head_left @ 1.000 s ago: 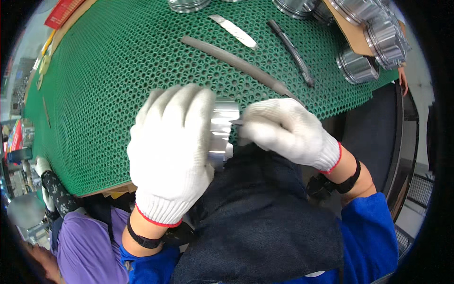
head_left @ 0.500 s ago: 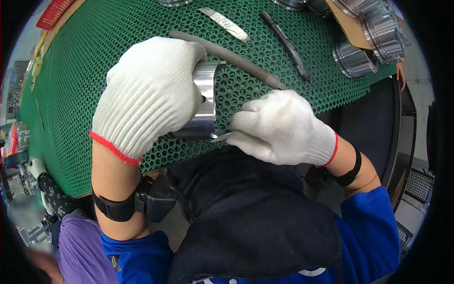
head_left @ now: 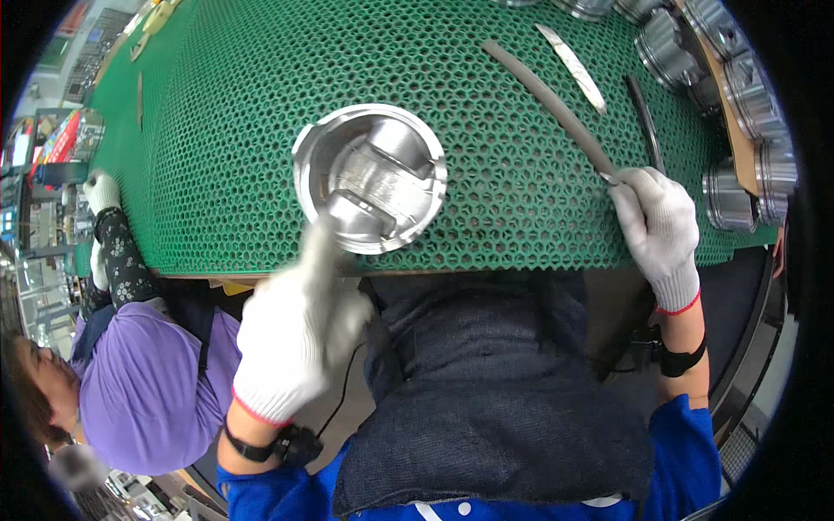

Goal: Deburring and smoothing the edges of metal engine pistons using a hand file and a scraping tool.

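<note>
A silver metal piston [head_left: 430, 143] rests on the green mat with its hollow side facing up, showing the pin bosses within. By its near-left rim, my white-gloved left hand [head_left: 291, 326] is smeared by motion; whether it touches the piston I cannot tell. My right hand [head_left: 656, 217], gloved too, is closed at the right of the mat around a small thin metal blade [head_left: 609, 180], of which only the tip shows. The near end of a long grey rod [head_left: 552, 102] lies right by those fingers; contact is unclear.
Beyond the rod lie a white-wrapped strip [head_left: 573, 69] and a dark pen-like stick [head_left: 645, 122]. Several more pistons [head_left: 730, 195] stand at the right around a cardboard divider [head_left: 737, 122]. At the left, another person in purple [head_left: 156, 382] works at the same green mat [head_left: 217, 130].
The piston has gone from lying sideways in my left hand to standing hollow side up, let go. My left hand has drawn back toward me; my right hand has moved away to the right.
</note>
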Available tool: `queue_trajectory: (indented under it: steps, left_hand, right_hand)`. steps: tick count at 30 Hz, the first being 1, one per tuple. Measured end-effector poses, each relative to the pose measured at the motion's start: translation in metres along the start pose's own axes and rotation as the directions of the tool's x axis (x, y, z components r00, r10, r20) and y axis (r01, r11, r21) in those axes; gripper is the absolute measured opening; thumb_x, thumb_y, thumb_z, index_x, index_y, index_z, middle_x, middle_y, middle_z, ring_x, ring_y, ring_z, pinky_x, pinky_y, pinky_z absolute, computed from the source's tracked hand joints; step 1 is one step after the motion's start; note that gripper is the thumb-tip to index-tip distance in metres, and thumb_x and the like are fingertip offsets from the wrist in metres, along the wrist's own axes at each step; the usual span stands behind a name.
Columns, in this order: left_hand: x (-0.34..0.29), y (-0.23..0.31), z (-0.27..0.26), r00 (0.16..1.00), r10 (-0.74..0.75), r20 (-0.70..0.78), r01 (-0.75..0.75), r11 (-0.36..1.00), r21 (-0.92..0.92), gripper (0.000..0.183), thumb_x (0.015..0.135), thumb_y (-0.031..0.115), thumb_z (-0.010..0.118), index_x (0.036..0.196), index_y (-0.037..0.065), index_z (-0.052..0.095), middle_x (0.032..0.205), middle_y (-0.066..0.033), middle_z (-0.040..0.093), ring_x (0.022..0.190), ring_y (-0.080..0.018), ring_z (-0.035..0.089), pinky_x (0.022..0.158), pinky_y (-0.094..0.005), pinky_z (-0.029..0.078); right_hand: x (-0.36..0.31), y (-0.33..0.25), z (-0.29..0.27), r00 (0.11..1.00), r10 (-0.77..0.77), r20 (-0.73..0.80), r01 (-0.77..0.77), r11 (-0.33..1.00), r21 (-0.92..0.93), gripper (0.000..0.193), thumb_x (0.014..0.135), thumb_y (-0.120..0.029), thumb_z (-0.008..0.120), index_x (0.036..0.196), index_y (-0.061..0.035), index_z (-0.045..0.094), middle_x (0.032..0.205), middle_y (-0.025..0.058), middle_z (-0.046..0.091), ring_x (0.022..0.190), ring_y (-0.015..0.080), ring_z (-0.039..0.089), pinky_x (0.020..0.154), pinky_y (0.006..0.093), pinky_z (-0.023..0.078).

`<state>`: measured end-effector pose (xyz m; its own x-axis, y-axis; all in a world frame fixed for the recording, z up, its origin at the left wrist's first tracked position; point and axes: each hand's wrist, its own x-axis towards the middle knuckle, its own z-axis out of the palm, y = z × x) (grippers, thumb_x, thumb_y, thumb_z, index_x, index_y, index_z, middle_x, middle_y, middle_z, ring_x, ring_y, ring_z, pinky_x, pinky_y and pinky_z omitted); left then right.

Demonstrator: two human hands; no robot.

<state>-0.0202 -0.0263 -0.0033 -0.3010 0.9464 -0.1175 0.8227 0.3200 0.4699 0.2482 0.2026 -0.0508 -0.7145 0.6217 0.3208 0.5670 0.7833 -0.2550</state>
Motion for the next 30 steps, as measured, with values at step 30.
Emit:
queue_trajectory:
  steps: [30]
  left_hand:
    - [0.317,0.082,-0.025,0.582,0.813,0.027,-0.573,0.386,0.723,0.052,0.073,0.000,0.061,0.124,0.010,0.056,0.127,-0.0116,0.058,0.125,-0.0301,0.051,0.114,-0.0481,0.033]
  right_hand:
    - [-0.003,0.009,-0.006,0.998,-0.044,-0.043,0.046,0.998,0.051,0.018,0.080,-0.028,0.071,0.086,-0.0136,0.062,0.067,0.0025,0.056,0.057,0.0220,0.061,0.051,0.0373,0.049]
